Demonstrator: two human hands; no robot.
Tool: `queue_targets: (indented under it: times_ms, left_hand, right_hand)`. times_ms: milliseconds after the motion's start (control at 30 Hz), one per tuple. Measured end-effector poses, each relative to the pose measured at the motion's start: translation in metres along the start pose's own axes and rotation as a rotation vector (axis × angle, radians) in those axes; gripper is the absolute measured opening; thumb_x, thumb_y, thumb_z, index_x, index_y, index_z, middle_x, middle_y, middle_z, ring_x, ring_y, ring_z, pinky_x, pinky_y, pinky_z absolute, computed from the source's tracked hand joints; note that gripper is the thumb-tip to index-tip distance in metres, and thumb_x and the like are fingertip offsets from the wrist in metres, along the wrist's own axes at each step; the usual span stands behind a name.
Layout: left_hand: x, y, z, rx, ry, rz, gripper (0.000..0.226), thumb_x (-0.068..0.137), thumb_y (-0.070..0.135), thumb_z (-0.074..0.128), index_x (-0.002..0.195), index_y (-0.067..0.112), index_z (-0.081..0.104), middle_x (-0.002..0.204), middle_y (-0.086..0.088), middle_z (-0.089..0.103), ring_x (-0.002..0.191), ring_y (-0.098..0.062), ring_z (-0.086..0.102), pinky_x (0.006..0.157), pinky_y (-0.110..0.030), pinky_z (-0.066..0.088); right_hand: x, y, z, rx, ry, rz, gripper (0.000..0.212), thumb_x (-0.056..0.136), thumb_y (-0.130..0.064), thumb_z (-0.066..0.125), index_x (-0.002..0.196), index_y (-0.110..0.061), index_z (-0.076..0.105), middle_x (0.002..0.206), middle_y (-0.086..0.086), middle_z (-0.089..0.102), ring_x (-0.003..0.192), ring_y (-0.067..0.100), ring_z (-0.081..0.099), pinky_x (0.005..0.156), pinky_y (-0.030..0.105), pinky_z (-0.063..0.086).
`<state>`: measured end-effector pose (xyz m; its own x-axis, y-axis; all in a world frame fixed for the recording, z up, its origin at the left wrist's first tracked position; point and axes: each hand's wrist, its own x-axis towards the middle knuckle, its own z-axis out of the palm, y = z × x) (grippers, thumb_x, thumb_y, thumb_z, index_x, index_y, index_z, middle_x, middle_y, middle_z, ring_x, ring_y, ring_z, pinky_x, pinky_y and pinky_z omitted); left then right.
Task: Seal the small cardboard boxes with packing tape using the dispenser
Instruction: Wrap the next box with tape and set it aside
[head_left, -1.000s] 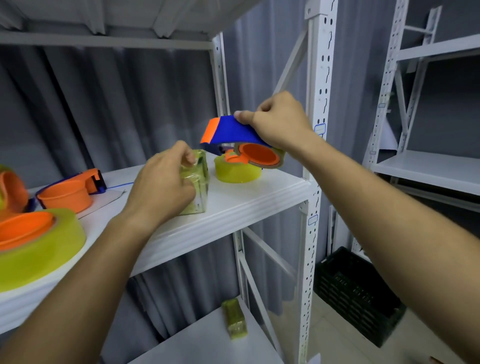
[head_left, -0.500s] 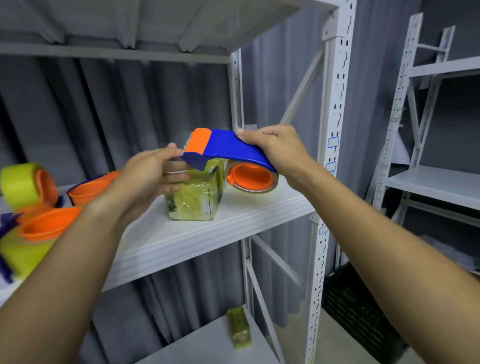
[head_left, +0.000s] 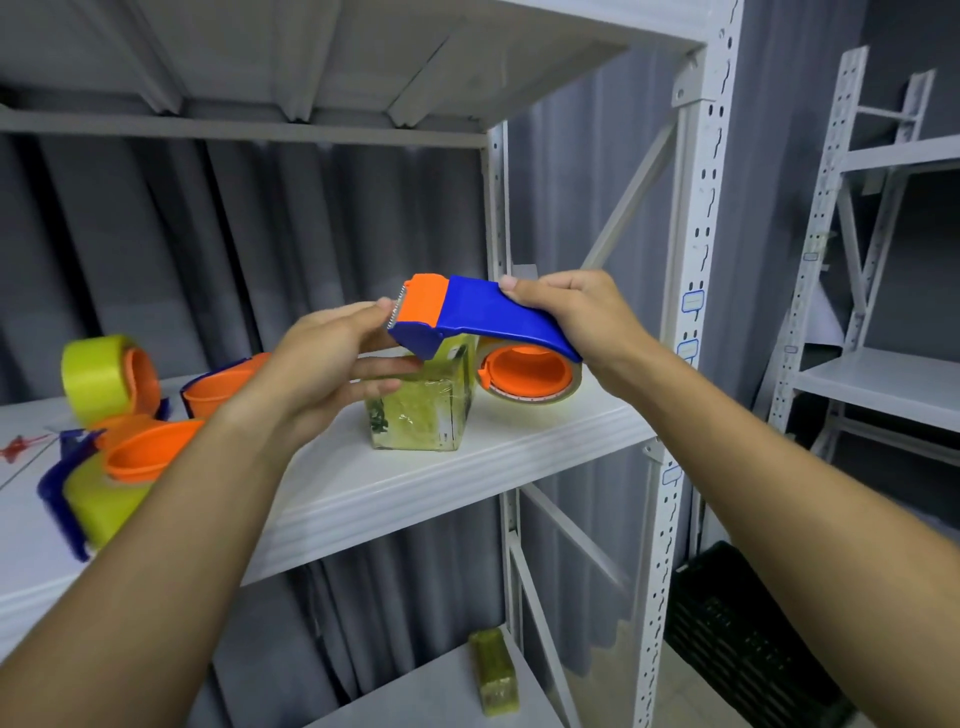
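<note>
1. Head view: the right hand (head_left: 576, 317) grips the blue handle of the tape dispenser (head_left: 467, 317), which has swung down from a second ago and now sits just above the small cardboard box (head_left: 421, 400) on the shelf (head_left: 519, 441).
2. The left hand (head_left: 322, 374) has let go of the box; its fingers now lie straight, tips touching the dispenser's orange toothed end (perhaps feeling for the tape's loose end).
3. The box, already glossy with wrap, stands between the hands, so taping looks about to begin.
4. Spare tape rolls (head_left: 109, 379) lie on the shelf left of the left hand.
</note>
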<state>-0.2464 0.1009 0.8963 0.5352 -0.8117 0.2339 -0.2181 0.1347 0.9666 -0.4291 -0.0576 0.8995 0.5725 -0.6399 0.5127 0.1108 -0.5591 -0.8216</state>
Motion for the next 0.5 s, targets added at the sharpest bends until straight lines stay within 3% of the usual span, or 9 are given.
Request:
queue_targets:
  times_ms: [233, 367, 500]
  left_hand:
    - [-0.003, -0.0055, -0.002, -0.048, -0.025, -0.033, 0.017, 0.093, 0.022, 0.065, 0.104, 0.019, 0.078, 0.103, -0.003, 0.078, 0.093, -0.018, 0.076, 0.063, -0.024, 0.056]
    - [-0.0061, -0.0064, -0.003, -0.139, -0.085, -0.084, 0.028, 0.101, 0.04, 0.055, 0.115, 0.022, 0.072, 0.106, -0.001, 0.077, 0.094, -0.022, 0.076, 0.058, -0.025, 0.057]
    - [-0.0073, -0.0064, -0.0041, -0.121, -0.07, -0.072, 0.032, 0.101, 0.046, 0.053, 0.113, 0.024, 0.071, 0.104, 0.0, 0.078, 0.093, -0.021, 0.076, 0.057, -0.025, 0.057]
  right_hand:
    - [-0.0032, -0.0013, 0.0022, 0.0, -0.02, 0.014, 0.03, 0.091, -0.046, 0.068, 0.082, -0.018, 0.074, 0.08, -0.001, 0.077, 0.074, 0.017, 0.074, 0.062, 0.024, 0.055]
    - [-0.0042, -0.001, 0.0047, -0.001, -0.03, 0.014, 0.029, 0.092, -0.044, 0.068, 0.084, -0.017, 0.073, 0.081, -0.001, 0.077, 0.076, 0.018, 0.074, 0.063, 0.026, 0.055]
    - [-0.0033, -0.0004, 0.008, 0.0, -0.032, 0.015, 0.027, 0.092, -0.043, 0.068, 0.083, -0.018, 0.073, 0.08, -0.002, 0.077, 0.074, 0.016, 0.073, 0.062, 0.025, 0.054]
